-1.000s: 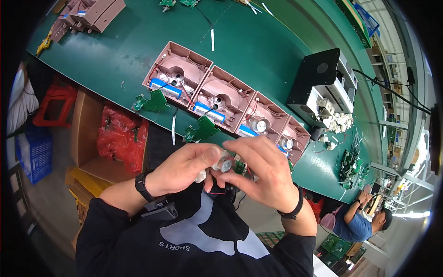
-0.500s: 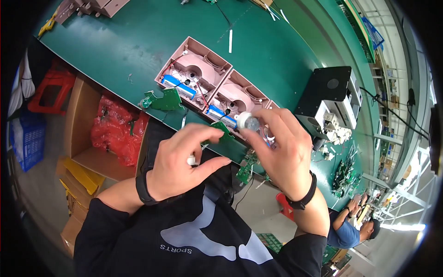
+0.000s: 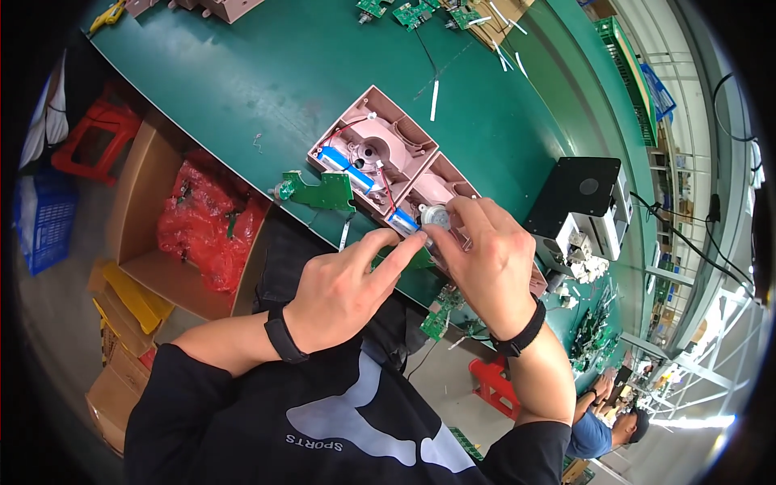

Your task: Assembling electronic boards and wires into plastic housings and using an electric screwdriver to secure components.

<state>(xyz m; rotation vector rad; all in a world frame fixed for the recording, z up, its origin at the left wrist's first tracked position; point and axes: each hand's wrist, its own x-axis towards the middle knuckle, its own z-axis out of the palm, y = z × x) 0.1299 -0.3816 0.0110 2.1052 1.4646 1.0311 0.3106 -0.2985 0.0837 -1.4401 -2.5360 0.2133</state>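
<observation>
My right hand (image 3: 489,267) pinches a round, clear-and-white part (image 3: 436,216) over the second pink plastic housing (image 3: 430,187). My left hand (image 3: 335,287) meets it there, thumb and forefinger brought together close to the right thumb; what they hold, if anything, is too small to make out. A blue battery (image 3: 402,220) lies in that housing beside the fingertips. The adjoining pink housing (image 3: 394,128) has another blue battery (image 3: 347,168) and thin wires in it. Left of the housings, a green circuit board (image 3: 323,192) rests at the table edge. Another board (image 3: 420,259) is partly hidden behind my left hand.
Below the green table (image 3: 234,89) stands a cardboard box (image 3: 145,202) with red plastic bags (image 3: 202,230). A black-and-white machine (image 3: 578,190) stands at right, near a heap of green boards (image 3: 594,327). Another person (image 3: 594,432) sits at far right.
My left hand has come across to the right and closed its fingers beside my right hand. The round part is now lower, over the housing. The whole view has shifted slightly.
</observation>
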